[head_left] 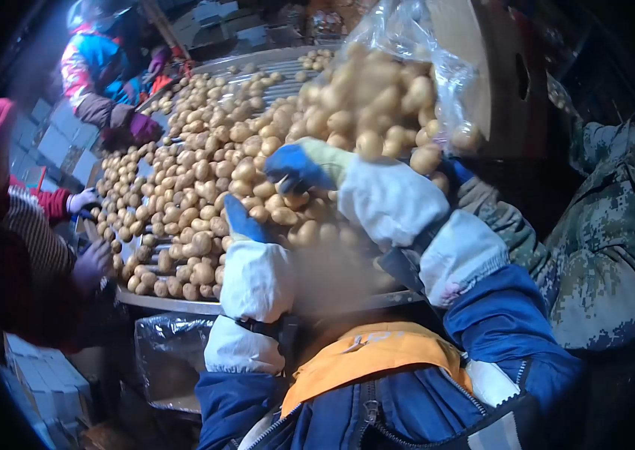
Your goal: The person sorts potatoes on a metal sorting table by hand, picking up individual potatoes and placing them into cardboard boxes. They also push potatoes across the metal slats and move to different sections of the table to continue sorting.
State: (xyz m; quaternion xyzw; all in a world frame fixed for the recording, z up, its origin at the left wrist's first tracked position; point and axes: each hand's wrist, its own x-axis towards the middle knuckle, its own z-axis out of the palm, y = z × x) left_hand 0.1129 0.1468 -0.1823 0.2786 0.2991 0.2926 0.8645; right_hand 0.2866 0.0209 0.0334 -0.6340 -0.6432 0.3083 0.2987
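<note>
Many potatoes (197,180) cover a metal roller table (276,91). My left hand (244,219), in a blue glove, lies at the near part of the heap with its fingers extended and potatoes beside it. Farther forward and to the right, my right hand (296,168), also blue-gloved, is bent down over the potatoes with its fingers curled; what is under them is hidden. Pale sleeve covers reach up both my forearms. A thick mass of potatoes (377,90) spills from a box (467,67) lined with clear plastic (445,64).
Co-workers' gloved hands reach in at the left (83,201) and far left (145,129) edges. A person in camouflage (602,240) is close on my right. The table's metal rim (171,303) runs before me, with a plastic-lined container (175,360) below.
</note>
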